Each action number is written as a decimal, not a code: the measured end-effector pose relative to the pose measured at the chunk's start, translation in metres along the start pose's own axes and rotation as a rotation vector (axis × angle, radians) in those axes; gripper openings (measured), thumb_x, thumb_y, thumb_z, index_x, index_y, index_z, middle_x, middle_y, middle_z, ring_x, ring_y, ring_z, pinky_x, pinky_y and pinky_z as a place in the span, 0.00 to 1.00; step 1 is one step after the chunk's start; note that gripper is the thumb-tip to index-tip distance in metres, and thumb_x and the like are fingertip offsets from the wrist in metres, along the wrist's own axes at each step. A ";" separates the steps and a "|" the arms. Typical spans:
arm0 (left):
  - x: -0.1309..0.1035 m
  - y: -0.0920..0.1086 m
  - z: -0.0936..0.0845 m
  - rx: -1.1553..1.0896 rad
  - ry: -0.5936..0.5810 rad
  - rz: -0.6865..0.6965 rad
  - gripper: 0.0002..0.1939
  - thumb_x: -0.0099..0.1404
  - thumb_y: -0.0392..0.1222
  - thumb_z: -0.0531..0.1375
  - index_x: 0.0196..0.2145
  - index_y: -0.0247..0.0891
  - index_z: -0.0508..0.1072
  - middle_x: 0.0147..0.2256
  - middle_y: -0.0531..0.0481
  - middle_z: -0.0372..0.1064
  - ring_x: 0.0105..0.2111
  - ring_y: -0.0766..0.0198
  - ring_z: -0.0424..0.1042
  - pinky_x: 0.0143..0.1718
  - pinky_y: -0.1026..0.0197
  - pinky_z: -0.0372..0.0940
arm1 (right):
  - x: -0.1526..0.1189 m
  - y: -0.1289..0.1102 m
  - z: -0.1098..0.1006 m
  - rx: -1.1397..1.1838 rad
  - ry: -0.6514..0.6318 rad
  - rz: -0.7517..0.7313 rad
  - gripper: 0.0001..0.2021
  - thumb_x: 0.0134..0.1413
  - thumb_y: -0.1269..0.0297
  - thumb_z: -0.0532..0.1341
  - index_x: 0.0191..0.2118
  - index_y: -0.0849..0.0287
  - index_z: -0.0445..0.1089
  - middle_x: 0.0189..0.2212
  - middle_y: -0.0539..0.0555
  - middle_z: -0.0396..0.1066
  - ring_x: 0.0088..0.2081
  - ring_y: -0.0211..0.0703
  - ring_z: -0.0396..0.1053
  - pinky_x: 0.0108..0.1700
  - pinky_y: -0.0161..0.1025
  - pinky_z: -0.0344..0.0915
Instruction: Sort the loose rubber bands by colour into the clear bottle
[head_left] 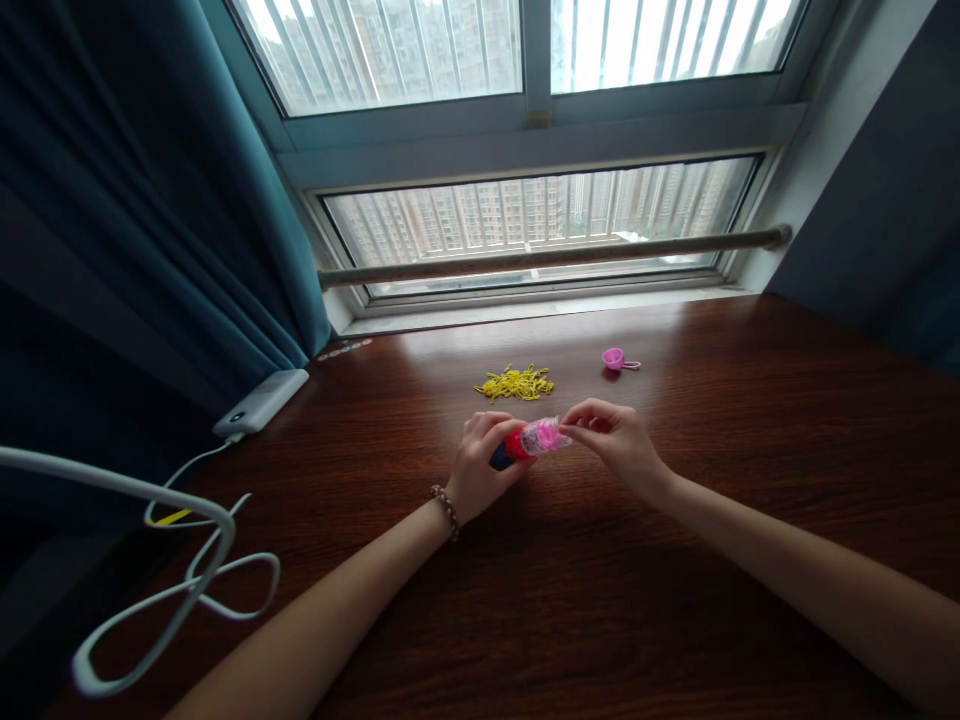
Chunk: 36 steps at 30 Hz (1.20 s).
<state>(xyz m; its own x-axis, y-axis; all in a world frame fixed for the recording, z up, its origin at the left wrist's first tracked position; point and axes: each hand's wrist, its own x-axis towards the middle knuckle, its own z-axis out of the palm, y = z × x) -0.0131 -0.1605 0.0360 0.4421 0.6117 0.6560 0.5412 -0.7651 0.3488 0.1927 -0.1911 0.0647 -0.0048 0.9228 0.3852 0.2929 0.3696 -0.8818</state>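
Observation:
A small tube-shaped item (527, 441), red and dark blue at one end and clear with pink at the other, lies across the middle of the view. My left hand (484, 465) is wrapped round its dark and red end. At its clear pink end, the thumb and fingers of my right hand (616, 445) are pinched together on the tip. Just beyond my hands is a loose pile of thin yellow pieces (516, 383) on the brown table (600, 600). A small pink cup with a handle (613, 359) sits to the right of that pile.
On the left, a white device (262, 403) with a cable stands by the blue curtain (247, 230). Thick white cable loops (217, 560) hang at the lower left. A metal rail (562, 258) crosses the window behind the table.

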 end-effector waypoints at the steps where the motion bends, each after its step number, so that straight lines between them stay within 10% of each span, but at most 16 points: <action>1: -0.001 0.001 0.000 0.014 -0.012 0.037 0.16 0.54 0.43 0.62 0.41 0.39 0.68 0.39 0.47 0.65 0.40 0.58 0.63 0.43 0.55 0.59 | -0.003 0.000 0.001 -0.069 0.027 -0.026 0.08 0.44 0.59 0.63 0.28 0.59 0.71 0.22 0.50 0.67 0.23 0.36 0.59 0.26 0.34 0.58; 7: -0.007 0.002 -0.002 0.127 -0.032 0.195 0.21 0.55 0.44 0.61 0.47 0.40 0.66 0.39 0.45 0.65 0.39 0.58 0.63 0.42 0.54 0.58 | -0.005 0.002 0.004 -0.312 0.127 -0.077 0.10 0.37 0.65 0.66 0.26 0.58 0.64 0.23 0.48 0.62 0.27 0.37 0.57 0.30 0.35 0.56; 16: -0.005 0.000 -0.002 0.084 0.005 0.168 0.22 0.56 0.43 0.61 0.49 0.41 0.64 0.41 0.45 0.64 0.41 0.57 0.63 0.44 0.53 0.59 | -0.002 0.002 0.006 0.220 -0.183 0.059 0.13 0.46 0.56 0.62 0.34 0.59 0.64 0.26 0.48 0.63 0.26 0.35 0.60 0.27 0.33 0.59; 24: -0.010 0.007 -0.002 -0.213 -0.016 0.131 0.25 0.57 0.38 0.60 0.52 0.38 0.58 0.45 0.42 0.62 0.45 0.57 0.64 0.45 0.54 0.63 | -0.013 0.001 0.013 -0.035 -0.321 -0.300 0.27 0.40 0.61 0.67 0.49 0.56 0.61 0.44 0.56 0.63 0.44 0.45 0.63 0.44 0.41 0.63; 30: -0.009 0.008 0.000 -0.259 0.006 0.128 0.27 0.57 0.43 0.60 0.53 0.39 0.56 0.48 0.41 0.58 0.49 0.54 0.61 0.48 0.51 0.61 | -0.014 0.002 0.019 -0.116 -0.177 -0.306 0.19 0.46 0.66 0.62 0.47 0.55 0.62 0.42 0.54 0.66 0.43 0.44 0.65 0.45 0.41 0.63; 36: -0.004 0.004 0.002 -0.188 -0.005 0.027 0.24 0.59 0.39 0.57 0.52 0.39 0.56 0.51 0.40 0.55 0.52 0.56 0.57 0.52 0.50 0.57 | 0.028 0.055 -0.017 -0.143 0.384 -0.031 0.23 0.44 0.59 0.62 0.48 0.58 0.60 0.40 0.57 0.66 0.37 0.46 0.66 0.39 0.43 0.65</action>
<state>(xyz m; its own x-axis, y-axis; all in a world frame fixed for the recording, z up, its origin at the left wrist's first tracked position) -0.0111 -0.1654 0.0330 0.4583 0.5911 0.6637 0.3862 -0.8050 0.4503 0.2254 -0.1469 0.0317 0.3340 0.7940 0.5080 0.4279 0.3525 -0.8323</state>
